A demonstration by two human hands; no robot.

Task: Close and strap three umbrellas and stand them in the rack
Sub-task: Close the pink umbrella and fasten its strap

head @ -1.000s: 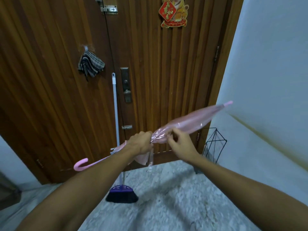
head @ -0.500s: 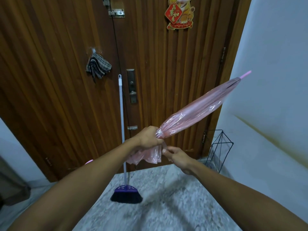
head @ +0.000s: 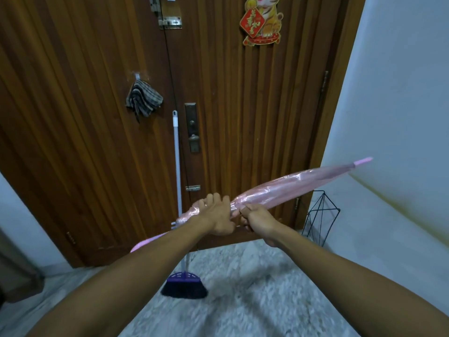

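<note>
A closed pink see-through umbrella (head: 289, 189) lies nearly level in front of me, its tip pointing up and right toward the white wall, its pink handle end low on the left behind my left forearm. My left hand (head: 215, 215) is wrapped around the gathered canopy near its lower edge. Right beside it, my right hand (head: 257, 218) pinches the canopy folds; whether it holds the strap I cannot tell. A black wire umbrella rack (head: 320, 217) stands on the floor in the corner by the door, below the umbrella's tip, with nothing seen in it.
A closed wooden door (head: 255, 117) fills the view ahead. A broom with a white stick (head: 177, 166) and purple head leans against it. A checked cloth (head: 143, 99) hangs on a hook. The floor (head: 243, 300) is grey speckled stone; white walls stand on both sides.
The umbrella's tip has dropped from steeply raised to almost level. My right hand rose from under the loose canopy edge to beside my left hand, and the hanging folds are now gathered in.
</note>
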